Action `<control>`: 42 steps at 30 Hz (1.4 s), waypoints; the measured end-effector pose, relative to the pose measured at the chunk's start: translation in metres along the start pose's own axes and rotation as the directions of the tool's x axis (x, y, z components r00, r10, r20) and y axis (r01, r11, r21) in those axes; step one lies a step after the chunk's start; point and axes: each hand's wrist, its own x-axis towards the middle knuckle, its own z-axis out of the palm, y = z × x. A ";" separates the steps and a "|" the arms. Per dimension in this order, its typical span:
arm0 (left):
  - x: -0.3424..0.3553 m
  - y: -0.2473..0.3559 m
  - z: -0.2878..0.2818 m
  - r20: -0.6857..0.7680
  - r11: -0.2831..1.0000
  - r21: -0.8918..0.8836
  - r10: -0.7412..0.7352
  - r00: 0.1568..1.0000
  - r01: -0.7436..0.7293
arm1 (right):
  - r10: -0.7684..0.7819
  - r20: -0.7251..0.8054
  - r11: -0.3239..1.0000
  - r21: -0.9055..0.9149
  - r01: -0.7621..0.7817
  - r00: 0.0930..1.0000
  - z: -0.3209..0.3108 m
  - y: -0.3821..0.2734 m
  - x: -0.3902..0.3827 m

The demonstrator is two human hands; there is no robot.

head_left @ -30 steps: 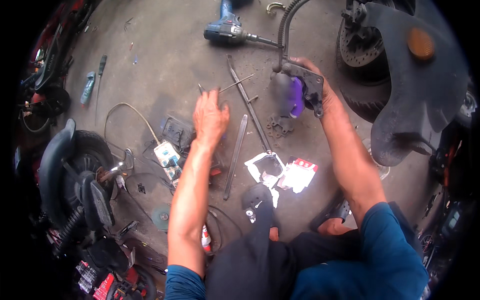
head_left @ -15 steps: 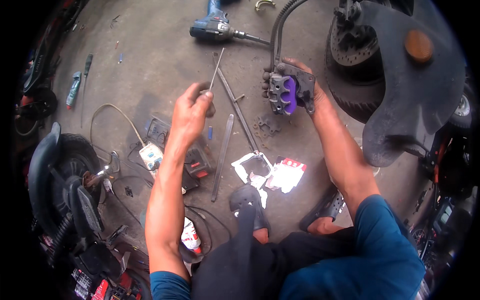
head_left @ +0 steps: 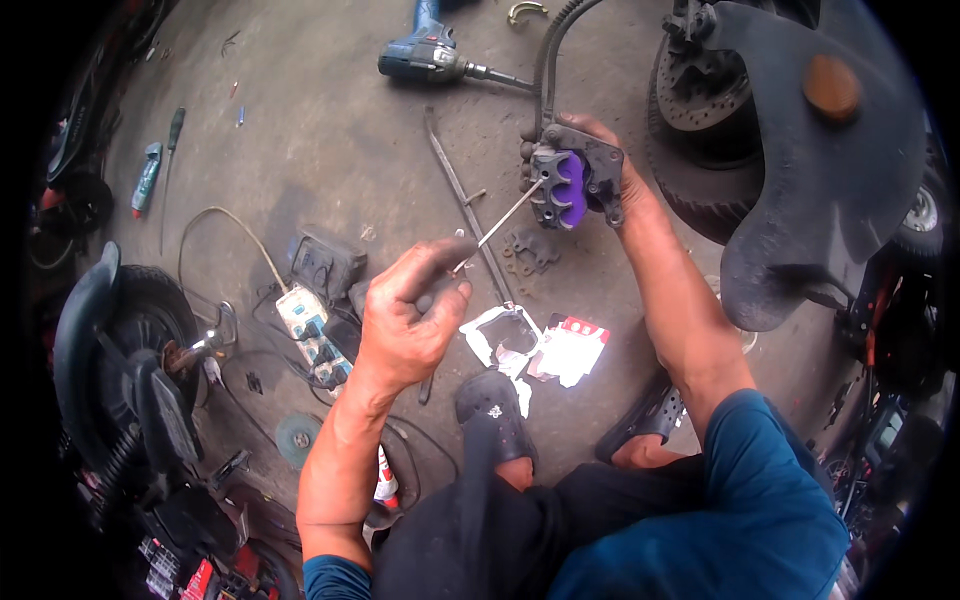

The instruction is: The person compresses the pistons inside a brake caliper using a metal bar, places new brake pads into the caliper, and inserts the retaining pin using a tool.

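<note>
On my remote feed I see the left hand (head_left: 415, 315) lower, nearer frame centre; its thin metal rod (head_left: 512, 215), near-upright before, now slants up-right, tip overlapping the brake caliper (head_left: 547, 207).

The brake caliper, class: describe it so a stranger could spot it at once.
Find the big dark fender, upper right. Left of it, the right hand holds the brake caliper below a black hose. Its purple part sets it apart from the loose dark metal piece below.
</note>
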 end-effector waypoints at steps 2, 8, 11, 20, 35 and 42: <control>0.000 0.004 -0.002 -0.026 0.998 0.038 0.044 0.999 -0.043 | 0.020 0.023 0.998 -0.061 -0.019 1.000 0.007 -0.004 -0.007; 0.011 0.008 -0.004 0.056 0.997 0.039 -0.065 0.996 0.063 | 0.025 0.008 0.998 -0.054 -0.024 1.000 0.017 -0.010 -0.016; 0.020 0.013 -0.004 0.056 0.998 0.061 -0.029 0.998 0.026 | 0.040 -0.022 0.998 -0.052 -0.041 0.999 0.018 -0.010 -0.015; 0.078 0.076 -0.001 0.447 0.647 0.690 -0.030 0.894 -0.324 | -0.012 -0.033 0.991 -0.132 0.007 0.999 0.034 -0.013 -0.021; 0.093 0.056 -0.010 0.257 0.913 0.383 -0.253 0.933 0.142 | -0.001 -0.103 0.994 -0.109 -0.010 0.995 0.032 -0.009 -0.021; 0.065 0.050 -0.012 0.125 0.929 0.370 -0.024 0.992 -0.024 | 0.010 -0.098 0.991 -0.135 -0.023 0.995 0.031 -0.010 -0.014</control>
